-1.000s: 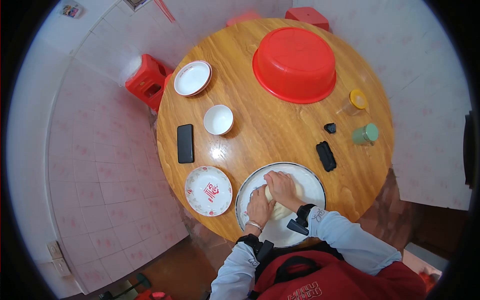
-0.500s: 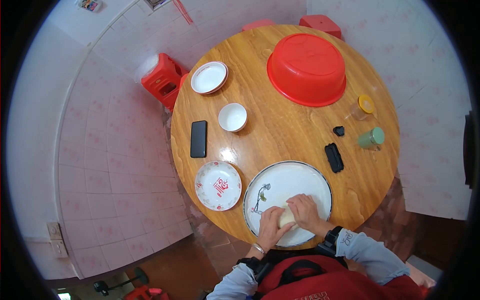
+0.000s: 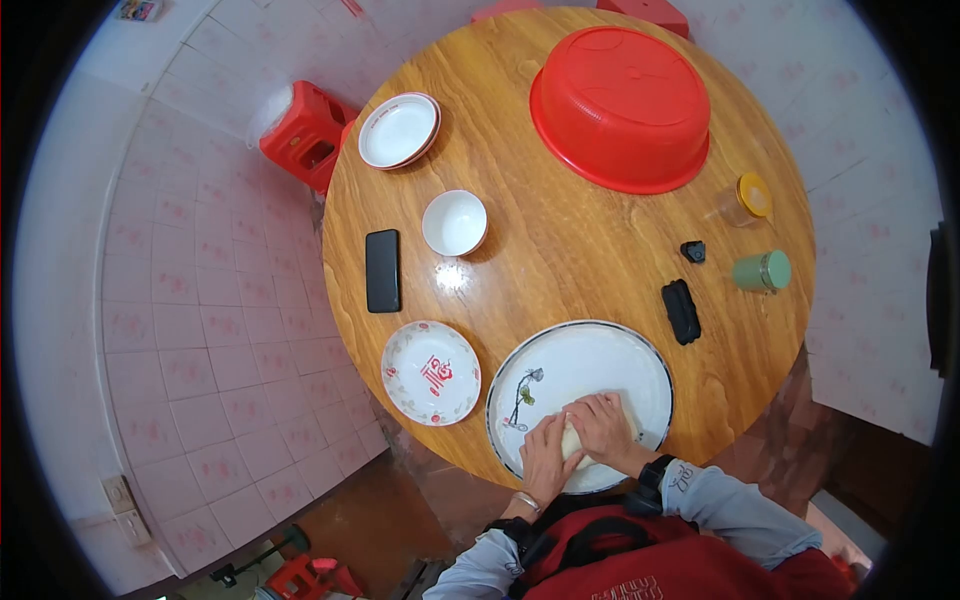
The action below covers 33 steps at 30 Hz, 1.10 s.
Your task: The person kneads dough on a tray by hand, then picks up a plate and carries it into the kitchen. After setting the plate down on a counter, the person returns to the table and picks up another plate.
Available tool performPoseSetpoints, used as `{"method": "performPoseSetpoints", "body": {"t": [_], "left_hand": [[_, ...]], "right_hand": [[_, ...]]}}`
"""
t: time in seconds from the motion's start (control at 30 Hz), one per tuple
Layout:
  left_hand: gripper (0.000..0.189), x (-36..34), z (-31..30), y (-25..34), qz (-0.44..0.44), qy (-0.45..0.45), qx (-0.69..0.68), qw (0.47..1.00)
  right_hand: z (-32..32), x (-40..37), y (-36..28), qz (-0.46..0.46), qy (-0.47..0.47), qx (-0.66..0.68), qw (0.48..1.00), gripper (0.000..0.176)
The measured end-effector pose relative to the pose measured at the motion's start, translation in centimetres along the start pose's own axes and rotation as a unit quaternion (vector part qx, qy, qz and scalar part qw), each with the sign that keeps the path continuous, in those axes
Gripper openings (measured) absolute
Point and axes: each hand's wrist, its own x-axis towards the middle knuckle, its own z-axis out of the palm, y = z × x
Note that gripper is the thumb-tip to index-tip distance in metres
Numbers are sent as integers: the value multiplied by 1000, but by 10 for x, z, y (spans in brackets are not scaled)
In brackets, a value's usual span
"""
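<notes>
i have the left hand curled over the near-left side of a pale lump of dough, its fingers bent against the surface and its thumb pointing toward the other hand. the right hand is clamped over the top and right of the same lump, fingers bent across it, and the two sets of fingertips come close together at the upper left. between the palms i can see a strip of dough, and a little more shows past the right hand; the underside is hidden from me.

the dough sits in the near part of a large white tray with a dark rim, and a painted flower on a stem shows on the tray's left side. i read a bracelet on the left wrist and dark straps on both.

just left of the tray i see a patterned dish with red marks in its middle. beyond it on the round wooden table lie a black phone, a white bowl and stacked plates. on the far side i find a red basin upside down, and to the right a yellow-lidded jar and a green container.
</notes>
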Motion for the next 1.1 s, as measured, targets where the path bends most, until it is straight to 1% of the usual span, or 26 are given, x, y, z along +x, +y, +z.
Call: {"method": "performPoseSetpoints", "body": {"t": [0.1,0.17,0.2,0.23,0.27,0.3,0.33,0.4,0.47,0.53,0.57,0.6,0.63,0.67,0.7,0.73,0.77,0.8,0.83,0.87,0.9,0.93,0.97,1.03,1.07,1.1], "left_hand": [[77,16,7,-8,-7,10,36,999],[74,27,7,-13,20,45,54,997],[74,34,6,-14,21,47,54,997],[71,42,4,-16,9,24,47,999],[69,49,2,-19,-3,2,39,999],[66,57,0,-23,21,14,37,999],[66,64,-1,-28,24,17,38,999],[63,78,-3,-37,29,-17,-69,997],[62,79,1,-37,38,-3,-100,994],[63,69,5,-39,26,36,-53,998],[69,60,8,-39,18,36,-60,997],[69,49,11,-36,20,36,-62,997],[72,36,16,-32,6,99,-29,995],[75,26,21,-27,-7,161,3,987],[79,16,16,-20,-57,115,-63,990],[79,8,18,-15,-52,117,-65,990],[79,0,20,-13,-91,112,-127,981],[78,-3,20,-11,-131,104,-188,968],[73,-3,19,-9,-138,104,-195,966],[73,-4,18,-12,-135,105,-192,966],[67,-1,18,-16,-167,105,-301,933],[62,4,13,-13,-197,102,-407,886],[62,7,8,-10,-196,102,-406,887],[52,13,-18,13,-130,129,-311,932],[52,16,-18,13,-125,123,-315,933],[50,23,-16,13,-50,143,-214,965]], "right_hand": [[5,14,8,27,14,7,1000,14],[10,23,13,44,18,0,999,12],[12,26,15,62,24,-8,998,11],[14,30,19,61,26,-8,998,11],[17,35,22,89,31,-10,995,10],[20,38,25,117,36,-12,992,11],[23,41,28,115,39,-14,993,11],[26,44,34,158,55,18,986,13],[23,42,37,155,69,31,985,17],[23,39,44,223,24,189,956,20],[20,32,48,221,26,188,957,20],[10,25,47,224,44,140,964,22],[1,16,49,227,64,91,968,23],[-4,1,56,228,67,86,968,23],[-7,-16,62,273,43,107,955,25],[-6,-29,65,316,20,129,940,26],[3,-38,64,314,24,127,941,26],[15,-47,61,304,55,138,941,27],[20,-49,54,294,85,150,940,28],[22,-47,52,292,88,151,940,28],[17,-39,45,371,87,228,896,27],[11,-30,37,446,84,301,839,27],[3,-21,31,445,85,302,839,27],[-11,-5,18,354,101,266,891,25],[-8,-2,15,357,107,261,891,25],[-5,4,13,338,98,228,908,24]]}}
